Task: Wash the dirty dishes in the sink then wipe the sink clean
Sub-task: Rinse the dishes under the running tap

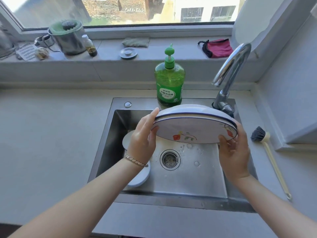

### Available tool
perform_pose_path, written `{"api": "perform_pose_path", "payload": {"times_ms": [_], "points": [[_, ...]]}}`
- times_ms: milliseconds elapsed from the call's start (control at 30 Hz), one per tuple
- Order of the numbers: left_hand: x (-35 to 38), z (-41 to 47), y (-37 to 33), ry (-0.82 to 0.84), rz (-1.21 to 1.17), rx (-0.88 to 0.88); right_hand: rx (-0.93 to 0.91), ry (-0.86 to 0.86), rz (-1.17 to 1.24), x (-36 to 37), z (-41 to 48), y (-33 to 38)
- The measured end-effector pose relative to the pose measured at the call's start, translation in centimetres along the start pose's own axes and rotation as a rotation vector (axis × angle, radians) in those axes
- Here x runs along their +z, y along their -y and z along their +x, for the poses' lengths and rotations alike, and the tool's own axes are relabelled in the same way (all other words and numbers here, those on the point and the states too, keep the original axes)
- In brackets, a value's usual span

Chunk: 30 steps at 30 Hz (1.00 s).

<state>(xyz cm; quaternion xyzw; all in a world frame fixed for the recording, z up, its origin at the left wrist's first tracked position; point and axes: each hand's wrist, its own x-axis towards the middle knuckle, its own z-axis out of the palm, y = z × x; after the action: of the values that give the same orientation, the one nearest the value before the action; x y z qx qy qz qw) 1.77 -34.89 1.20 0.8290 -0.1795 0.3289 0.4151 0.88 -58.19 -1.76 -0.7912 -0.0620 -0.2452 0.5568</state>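
Observation:
Two stacked white plates (pixel 192 127) with a blue rim and red flower print are held tilted above the steel sink (pixel 188 177). My left hand (pixel 143 138) grips their left edge. My right hand (pixel 235 152) grips the right edge from below. Under my left wrist, more white dishes (pixel 139 177) lie at the sink's left side, partly hidden. The drain strainer (pixel 170 159) sits mid-basin with water drops around it. The chrome tap (pixel 229 69) arches at the back right, with no water running.
A green dish-soap pump bottle (pixel 169 81) stands on the sink's back rim. A dish brush (pixel 269 155) lies on the counter at the right. On the windowsill are a metal pot (pixel 68 38), a small bottle (pixel 90 46), a sink plug (pixel 128 53), a grey cloth (pixel 135 42) and a red cloth (pixel 217 48).

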Motion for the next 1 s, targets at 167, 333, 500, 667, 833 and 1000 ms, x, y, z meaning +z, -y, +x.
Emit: {"api": "perform_pose_path", "payload": {"times_ms": [167,333,500,667,833,1000], "points": [[-0.7,-0.1,-0.5,-0.008,0.022,-0.035,-0.019,0.024,0.014,0.2,0.2,0.6],[-1.5,-0.9,-0.4,0.043,-0.006,-0.256,0.130,0.123,-0.012,1.1,0.7,0.8],[-3.2,-1.0,2.5,0.190,-0.010,-0.820,0.465,0.477,0.002,3.1,2.6,1.7],[-7.4,-1.8,7.1,0.319,0.029,-1.129,0.762,0.753,-0.054,8.8,2.7,2.3],[-14.1,-2.9,13.6,0.387,0.070,-1.228,0.825,0.821,-0.065,18.7,2.0,3.7],[-20.5,-1.9,22.9,0.437,0.191,-1.157,0.811,0.820,-0.114,30.5,3.2,5.1]]}}
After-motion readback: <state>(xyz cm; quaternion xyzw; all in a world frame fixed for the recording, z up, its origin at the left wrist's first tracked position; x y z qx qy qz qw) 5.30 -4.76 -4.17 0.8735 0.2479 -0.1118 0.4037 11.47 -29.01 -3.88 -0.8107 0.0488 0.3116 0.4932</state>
